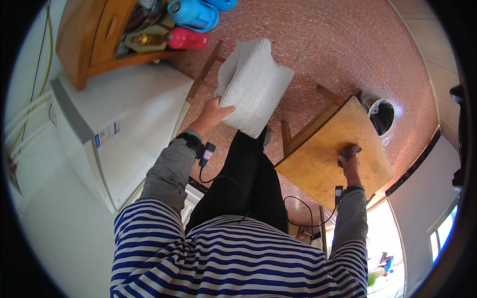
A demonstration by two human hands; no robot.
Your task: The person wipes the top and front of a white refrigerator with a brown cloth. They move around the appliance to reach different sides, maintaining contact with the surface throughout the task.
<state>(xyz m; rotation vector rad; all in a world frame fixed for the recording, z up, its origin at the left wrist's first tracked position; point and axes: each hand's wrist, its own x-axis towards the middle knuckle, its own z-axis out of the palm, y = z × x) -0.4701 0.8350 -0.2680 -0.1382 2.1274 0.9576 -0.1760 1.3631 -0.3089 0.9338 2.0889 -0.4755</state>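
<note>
My left hand (213,116) grips the near edge of a white ribbed basket (257,85), its thumb on the outer wall. The basket is tilted, held above the floor in front of my legs, and what it may contain is hidden. On the right, my right hand (350,164) presses a dark brown cloth (349,152) onto the top of a worn wooden table (320,156). The cloth is bunched under the fingers.
A lined waste bin (382,115) stands beyond the table. On my left are a white appliance (130,108) and a wooden cabinet (100,37) with a pink bottle (188,38) and a blue flask (193,15). Cables (311,212) trail from both wrists. The speckled floor (335,44) lies ahead.
</note>
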